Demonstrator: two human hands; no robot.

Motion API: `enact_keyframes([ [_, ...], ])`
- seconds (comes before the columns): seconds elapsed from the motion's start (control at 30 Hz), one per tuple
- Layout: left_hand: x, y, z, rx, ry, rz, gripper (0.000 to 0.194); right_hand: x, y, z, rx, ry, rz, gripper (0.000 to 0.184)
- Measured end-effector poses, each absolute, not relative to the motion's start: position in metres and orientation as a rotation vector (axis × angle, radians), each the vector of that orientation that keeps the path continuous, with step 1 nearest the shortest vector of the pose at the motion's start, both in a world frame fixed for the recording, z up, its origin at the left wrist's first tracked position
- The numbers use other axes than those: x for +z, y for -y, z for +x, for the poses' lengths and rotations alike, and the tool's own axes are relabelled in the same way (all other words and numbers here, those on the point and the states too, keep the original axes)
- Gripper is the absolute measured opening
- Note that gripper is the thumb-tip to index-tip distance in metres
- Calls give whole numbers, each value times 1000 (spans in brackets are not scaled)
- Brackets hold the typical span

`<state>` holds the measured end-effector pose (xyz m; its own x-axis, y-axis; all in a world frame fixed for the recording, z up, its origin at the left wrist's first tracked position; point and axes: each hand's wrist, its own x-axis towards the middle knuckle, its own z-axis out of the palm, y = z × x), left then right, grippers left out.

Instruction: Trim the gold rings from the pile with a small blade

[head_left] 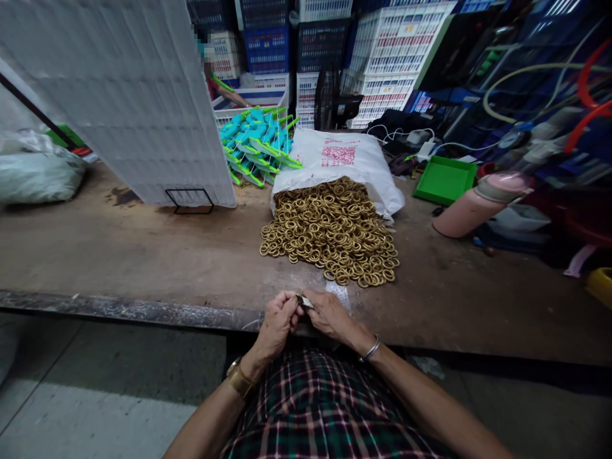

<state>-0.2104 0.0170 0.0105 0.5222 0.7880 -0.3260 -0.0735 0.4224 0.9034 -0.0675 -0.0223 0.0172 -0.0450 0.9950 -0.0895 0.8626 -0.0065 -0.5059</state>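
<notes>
My left hand (278, 320) and my right hand (331, 313) meet at the table's front edge, fingers closed in pinches. Between them is a small piece, dark at one end and whitish at the other (306, 302); its kind is too small to make out. The right fingers grip its pale end, while the left fingertips close at the dark end, and what else they hold is hidden. Just beyond the hands lies a heap of gold-coloured rings (335, 229), spilling from the mouth of a white woven sack (377, 169) with red print.
A tall white panel (143, 102) stands on a black wire stand (190, 201) at left. Behind are turquoise-and-green plastic parts (261, 143) and a person's arm (232, 94). Rightward are a green tray (444, 180) and a pink bottle (471, 207). Stacked crates (387, 44) line the back.
</notes>
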Motion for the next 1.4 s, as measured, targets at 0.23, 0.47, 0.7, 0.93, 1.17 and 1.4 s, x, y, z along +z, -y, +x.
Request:
enact_keyframes([
  [0.23,20,-16,-209,638,-946,1078,34,17,21,-71,563,2047,-1999,28],
  [0.47,26,-10,-211,651,-930,1193,31,12,19,-66,598,2084,-2020,28],
  [0.7,45,-6,-210,549,-715,907,28,13,10,-47,385,1845,-2334,20],
  [0.93,27,-15,-212,545,-750,618,27,11,11,-37,204,1673,-2557,17],
  [1.17,19,-21,-217,477,-696,419,23,6,9,-36,206,1676,-2527,19],
  [1.4,18,-31,-212,565,-773,356,21,14,6,-44,663,1639,-1917,15],
])
